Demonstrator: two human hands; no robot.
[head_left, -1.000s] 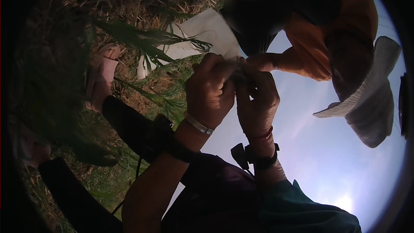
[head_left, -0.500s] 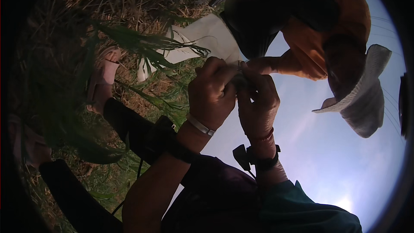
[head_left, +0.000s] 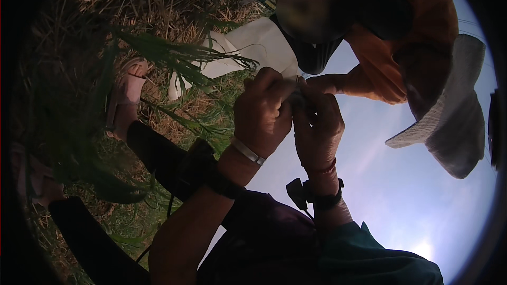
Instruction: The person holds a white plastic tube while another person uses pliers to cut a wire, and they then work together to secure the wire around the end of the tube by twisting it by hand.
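Observation:
My left hand (head_left: pixel 261 113) and my right hand (head_left: pixel 319 124) meet at the middle of the view, fingers bent and pinched close together. Between the fingertips is something small and dark that I cannot make out; the fingers hide most of it. Just beyond them a white sheet or bag (head_left: pixel 266 39) stretches over the grass, its near corner reaching my fingertips. Whether I grip that corner cannot be told. A co-worker's arm in an orange sleeve (head_left: pixel 372 82) reaches in from the right, with the hand close to my right fingers and partly hidden.
The co-worker wears a light wide-brimmed hat (head_left: pixel 457 121) and bends in close at the right. Long green leaves (head_left: pixel 169 50) hang over dry straw (head_left: pixel 127 0) at left. Feet in pink sandals (head_left: pixel 127 92) stand on the grass. Straps with small black devices circle my wrists.
Both my hands have shifted slightly right, still pinched together. The co-worker's hat and sleeve have moved a little to the right, the hat also a bit lower.

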